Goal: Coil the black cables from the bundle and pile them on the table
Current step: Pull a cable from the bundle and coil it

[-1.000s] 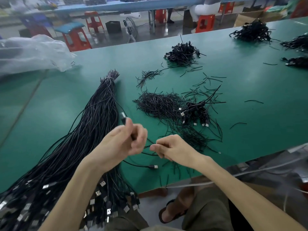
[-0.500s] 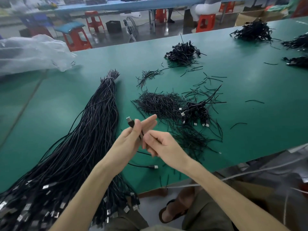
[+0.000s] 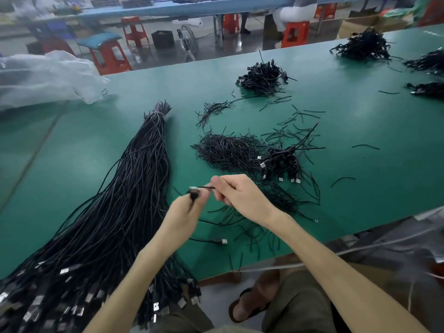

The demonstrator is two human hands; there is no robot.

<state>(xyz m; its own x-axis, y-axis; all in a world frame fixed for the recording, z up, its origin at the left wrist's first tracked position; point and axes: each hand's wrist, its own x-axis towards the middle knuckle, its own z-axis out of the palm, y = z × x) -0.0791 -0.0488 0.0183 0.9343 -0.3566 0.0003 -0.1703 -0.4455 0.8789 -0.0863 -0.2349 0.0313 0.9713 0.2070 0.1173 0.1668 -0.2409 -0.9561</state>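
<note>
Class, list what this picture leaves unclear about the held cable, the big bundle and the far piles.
Head view, thin black cable: motion-blurred; any loops hidden in the grip of the left hand and right hand.
Head view, long black cable bundle: cut off by the bottom-left edge.
Head view, far black cable piles: cut off by the right edge.

Olive shorts, dark sandal

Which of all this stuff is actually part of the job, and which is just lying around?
Job: cable bundle; cable held by left hand; thin strand pinched by right hand; coiled pile.
Lying about: plastic bag; red stool; floor fan.
</note>
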